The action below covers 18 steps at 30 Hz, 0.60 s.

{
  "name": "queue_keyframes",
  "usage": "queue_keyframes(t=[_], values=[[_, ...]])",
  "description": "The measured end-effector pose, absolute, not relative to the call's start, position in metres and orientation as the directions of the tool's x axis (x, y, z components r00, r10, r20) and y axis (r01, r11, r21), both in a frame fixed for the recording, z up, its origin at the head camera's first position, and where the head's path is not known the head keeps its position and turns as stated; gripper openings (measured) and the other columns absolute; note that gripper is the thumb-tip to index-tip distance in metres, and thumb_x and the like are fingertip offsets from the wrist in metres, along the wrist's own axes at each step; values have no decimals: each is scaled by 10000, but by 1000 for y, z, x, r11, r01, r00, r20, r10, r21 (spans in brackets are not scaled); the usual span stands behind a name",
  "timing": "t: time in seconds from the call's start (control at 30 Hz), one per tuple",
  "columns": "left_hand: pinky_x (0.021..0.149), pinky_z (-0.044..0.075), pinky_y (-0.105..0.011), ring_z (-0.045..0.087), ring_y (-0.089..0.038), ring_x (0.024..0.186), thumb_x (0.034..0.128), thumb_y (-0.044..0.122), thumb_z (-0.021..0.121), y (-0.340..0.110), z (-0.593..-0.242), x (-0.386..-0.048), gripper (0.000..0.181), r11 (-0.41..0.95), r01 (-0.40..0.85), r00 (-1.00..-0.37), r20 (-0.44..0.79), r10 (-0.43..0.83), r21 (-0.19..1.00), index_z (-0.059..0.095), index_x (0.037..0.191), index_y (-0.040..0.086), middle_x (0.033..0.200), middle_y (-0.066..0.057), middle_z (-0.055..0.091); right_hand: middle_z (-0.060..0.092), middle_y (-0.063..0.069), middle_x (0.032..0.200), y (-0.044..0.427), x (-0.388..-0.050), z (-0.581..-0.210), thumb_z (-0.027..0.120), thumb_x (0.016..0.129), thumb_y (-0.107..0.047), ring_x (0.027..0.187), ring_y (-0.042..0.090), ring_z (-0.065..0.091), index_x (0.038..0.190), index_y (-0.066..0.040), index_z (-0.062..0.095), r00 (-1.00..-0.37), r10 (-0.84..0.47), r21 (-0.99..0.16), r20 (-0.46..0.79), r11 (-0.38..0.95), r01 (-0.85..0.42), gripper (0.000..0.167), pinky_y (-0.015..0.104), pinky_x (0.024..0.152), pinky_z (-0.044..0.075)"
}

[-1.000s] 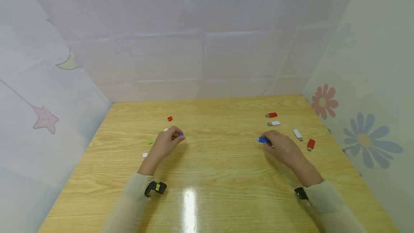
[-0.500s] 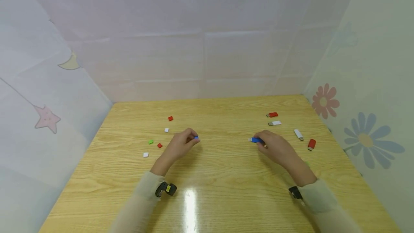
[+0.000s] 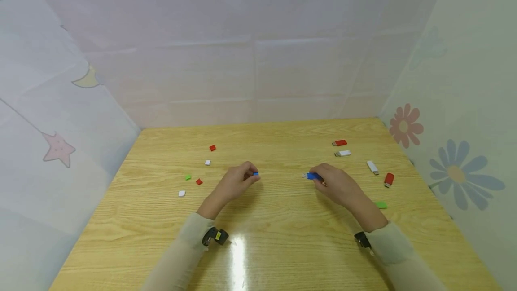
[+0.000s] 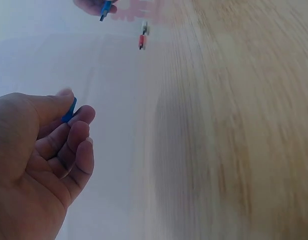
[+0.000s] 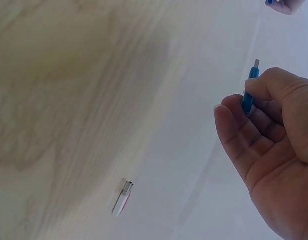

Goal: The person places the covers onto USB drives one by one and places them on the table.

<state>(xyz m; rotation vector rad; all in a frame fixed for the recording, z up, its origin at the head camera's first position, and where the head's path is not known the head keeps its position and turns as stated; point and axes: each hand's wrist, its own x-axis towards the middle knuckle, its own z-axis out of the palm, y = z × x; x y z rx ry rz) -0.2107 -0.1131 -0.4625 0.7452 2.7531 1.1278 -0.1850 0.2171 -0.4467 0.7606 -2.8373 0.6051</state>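
Between thumb and fingertips, the left hand [image 3: 235, 184] pinches a small blue cap [image 3: 256, 174], whose edge also shows in the left wrist view [image 4: 70, 111]. The right hand [image 3: 338, 186] holds a blue USB stick [image 3: 312, 176] by its body, with the metal plug pointing left toward the other hand. In the right wrist view the stick [image 5: 250, 85] is pinched between thumb and index finger. Both hands are above the table, a gap apart, and cap and stick do not touch.
On the left of the wooden table [image 3: 258, 246] lie red caps [image 3: 212, 148], white caps [image 3: 208, 162] and a green cap [image 3: 188, 177]. At right are red sticks [image 3: 389, 179], white sticks [image 3: 372, 167] and a green piece [image 3: 381, 205] partly behind the right forearm.
The left hand has moved right with the blue cap and the right hand left with the blue stick, narrowing the gap. Caps beneath the left arm and the green piece at right have come into view.
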Motion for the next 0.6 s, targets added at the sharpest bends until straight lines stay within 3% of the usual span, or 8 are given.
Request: queue_keyframes(t=[0.23, 0.6], values=[[758, 543, -290, 640, -105, 869, 1032, 252, 614, -103, -462, -210, 236, 578, 445, -854, 129, 505, 684, 638, 1169, 62, 1000, -9, 708, 691, 57, 1026, 209, -186, -446, 673, 950, -64, 790, 102, 580, 1107, -29, 698, -853, -465, -343, 236, 781, -521, 163, 283, 687, 544], [730, 538, -275, 636, -97, 825, 1040, 240, 600, -88, -462, -208, 235, 547, 479, -819, 126, 559, 687, 623, 1183, 55, 1005, -67, 725, 698, 51, 1064, 194, -186, -446, 689, 954, -82, 857, 135, 649, 1126, -51, 699, -836, -491, -336, 244, 766, -548, 175, 310, 735, 573]])
